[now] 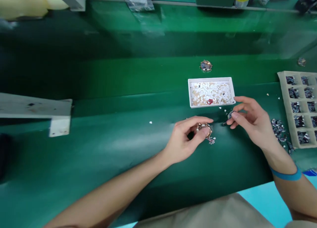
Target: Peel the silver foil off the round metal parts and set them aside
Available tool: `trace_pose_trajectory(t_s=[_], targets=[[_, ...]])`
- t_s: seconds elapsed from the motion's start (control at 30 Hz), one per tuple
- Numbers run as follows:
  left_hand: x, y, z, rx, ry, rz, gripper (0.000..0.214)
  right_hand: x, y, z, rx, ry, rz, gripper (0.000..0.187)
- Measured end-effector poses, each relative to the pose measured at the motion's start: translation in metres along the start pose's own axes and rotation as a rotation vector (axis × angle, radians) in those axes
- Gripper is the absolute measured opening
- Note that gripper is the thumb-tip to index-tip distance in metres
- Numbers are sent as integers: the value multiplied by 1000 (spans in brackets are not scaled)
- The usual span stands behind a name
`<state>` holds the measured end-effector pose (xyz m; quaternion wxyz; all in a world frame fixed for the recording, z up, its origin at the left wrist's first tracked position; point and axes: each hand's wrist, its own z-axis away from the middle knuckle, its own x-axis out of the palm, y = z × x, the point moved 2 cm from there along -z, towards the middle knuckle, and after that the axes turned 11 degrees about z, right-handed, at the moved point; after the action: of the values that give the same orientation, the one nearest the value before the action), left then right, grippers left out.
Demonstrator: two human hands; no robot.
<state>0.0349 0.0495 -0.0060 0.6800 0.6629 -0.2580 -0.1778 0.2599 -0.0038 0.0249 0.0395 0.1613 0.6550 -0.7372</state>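
Observation:
My left hand (187, 137) is closed, thumb and fingers pinching the rim of a gold-coloured watch case (207, 130) just above the green table. A small cluster of shiny pinkish bits (211, 141) lies against its lower edge. To the right, my right hand (250, 117) pinches a small dark, shiny part (230, 115) between thumb and fingers; its exact kind is too small to make out. The two hands are a short way apart. Beyond them stands a shallow white tray (189, 94) with many tiny white and tan pieces and a red bit.
Behind the tray lies another gold-rimmed watch case (206, 66). A cream compartment tray (284, 99) holds dark shiny parts at the right, beside a loose pile of similar parts (278, 129). A white bracket (59, 117) juts in at left. A shelf edge (173, 4) runs along the back.

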Motion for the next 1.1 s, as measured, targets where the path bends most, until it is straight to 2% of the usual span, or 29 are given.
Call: trace_pose_trajectory(t_s=[0.13, 0.3, 0.53, 0.77, 0.93, 1.1], targets=[[3, 2, -1, 66, -12, -163, 19, 21, 2, 5, 0, -47, -23, 23], [4, 1, -2, 123, -1, -134, 11, 24, 3, 12, -113, -42, 44, 11], [3, -2, -2, 135, 42, -85, 9, 22, 1, 16, -411, 67, 458, 16], [3, -4, -2, 83, 42, -21, 11, 28, 0, 16, -482, 9, 534, 19], [3, -3, -1, 89, 28, -56, 11, 27, -4, 18, -518, 111, 604, 26], [3, -1, -1, 136, 26, -93, 6, 26, -8, 18, -572, 111, 612, 26]])
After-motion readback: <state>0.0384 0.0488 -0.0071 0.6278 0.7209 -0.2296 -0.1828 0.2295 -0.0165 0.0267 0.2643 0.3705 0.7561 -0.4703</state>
